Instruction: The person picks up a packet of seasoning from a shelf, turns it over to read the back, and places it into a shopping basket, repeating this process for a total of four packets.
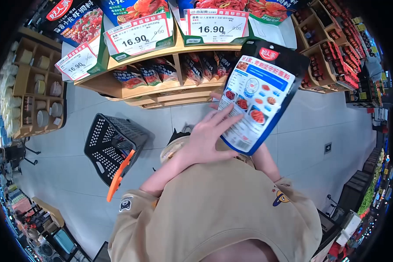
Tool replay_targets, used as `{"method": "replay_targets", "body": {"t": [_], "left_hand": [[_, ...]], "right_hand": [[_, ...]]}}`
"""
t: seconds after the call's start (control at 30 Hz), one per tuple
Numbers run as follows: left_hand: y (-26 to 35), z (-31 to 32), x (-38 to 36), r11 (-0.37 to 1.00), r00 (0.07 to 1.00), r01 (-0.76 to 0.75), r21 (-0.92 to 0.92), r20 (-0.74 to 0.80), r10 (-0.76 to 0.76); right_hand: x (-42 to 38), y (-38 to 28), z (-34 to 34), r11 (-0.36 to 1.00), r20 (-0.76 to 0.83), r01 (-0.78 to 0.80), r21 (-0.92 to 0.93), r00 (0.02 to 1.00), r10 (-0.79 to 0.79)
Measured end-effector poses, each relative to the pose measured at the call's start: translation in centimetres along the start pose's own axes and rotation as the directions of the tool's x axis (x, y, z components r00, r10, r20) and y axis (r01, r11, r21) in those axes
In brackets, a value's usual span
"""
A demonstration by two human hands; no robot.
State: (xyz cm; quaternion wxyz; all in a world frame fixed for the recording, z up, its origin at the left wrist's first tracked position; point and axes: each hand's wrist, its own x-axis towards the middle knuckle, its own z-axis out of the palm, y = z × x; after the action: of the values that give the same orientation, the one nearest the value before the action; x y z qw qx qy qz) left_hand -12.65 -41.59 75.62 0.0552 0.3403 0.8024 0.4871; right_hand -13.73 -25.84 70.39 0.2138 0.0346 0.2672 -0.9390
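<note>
A seasoning pouch (260,98), dark blue and black with a white printed back panel, is tilted in front of me with that panel facing up. My right hand (214,100) supports it from behind; most of that hand is hidden, with only fingertips showing past the pouch's left edge. Across the lower left of the panel lies my left hand (209,136), its fingers spread and resting on the print, the thumb near the bottom edge. Similar pouches (133,11) stand on the shelf top ahead, behind price cards (139,37) marked 16.90.
A black shopping basket (111,146) with an orange handle (120,174) stands on the grey floor to my left. More pouches fill the compartments of the wooden shelf (179,72) ahead. Stocked shelves (39,87) rise at the left, and another rack (332,48) at the right.
</note>
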Motion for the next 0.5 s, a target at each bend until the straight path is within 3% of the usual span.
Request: {"method": "replay_targets", "body": {"t": [0.07, 0.1, 0.13, 0.2, 0.23, 0.3, 0.33, 0.4, 0.47, 0.5], "left_hand": [[-0.4, 0.4, 0.0, 0.997, 0.995, -0.026, -0.070, 0.098, 0.033], [-0.6, 0.8, 0.0, 0.990, 0.994, -0.112, -0.091, -0.020, 0.111], [-1.0, 1.0, -0.2, 0.989, 0.993, -0.114, -0.093, -0.017, 0.113], [-2.0, 1.2, -0.5, 0.936, 0.984, 0.094, -0.339, -0.109, -0.139], [-2.7, 1.4, -0.6, 0.936, 0.985, 0.094, -0.339, -0.103, -0.136], [-4.2, 1.8, -0.6, 0.878, 0.873, 0.255, -0.405, -0.294, -0.389], [-5.0, 2.1, -0.7, 0.879, 0.875, 0.255, -0.403, -0.290, -0.387], [-5.8, 2.5, -0.7, 0.746, 0.858, 0.356, -0.563, -0.119, -0.499], [-5.7, 2.5, -0.8, 0.757, 0.871, 0.351, -0.552, -0.104, -0.480], [-5.2, 2.3, -0.8, 0.683, 0.847, 0.421, -0.597, -0.012, -0.532]], "right_hand": [[-0.4, -0.5, 1.3, 0.996, 0.116, -0.036, 0.085, 0.993, 0.026], [-0.5, -0.2, 0.8, 0.989, 0.211, -0.031, 0.148, 0.977, -0.001], [-0.6, -0.2, 1.0, 0.989, 0.209, -0.028, 0.148, 0.978, -0.004], [-1.2, -0.4, 1.3, 0.990, 0.080, 0.004, 0.144, 0.997, -0.016], [-1.0, -0.3, 1.1, 0.986, 0.109, 0.029, 0.165, 0.993, -0.048], [-1.0, -0.4, 1.9, 0.973, 0.103, 0.023, 0.229, 0.993, -0.048], [-1.0, -0.5, 2.1, 0.957, 0.101, 0.011, 0.289, 0.994, -0.041], [-1.0, -0.4, 1.6, 0.957, 0.140, 0.006, 0.290, 0.989, -0.049], [-1.2, -0.3, 1.6, 0.959, 0.102, 0.032, 0.280, 0.993, -0.063], [-1.2, -0.3, 1.5, 0.959, 0.100, 0.034, 0.281, 0.993, -0.064]]}}
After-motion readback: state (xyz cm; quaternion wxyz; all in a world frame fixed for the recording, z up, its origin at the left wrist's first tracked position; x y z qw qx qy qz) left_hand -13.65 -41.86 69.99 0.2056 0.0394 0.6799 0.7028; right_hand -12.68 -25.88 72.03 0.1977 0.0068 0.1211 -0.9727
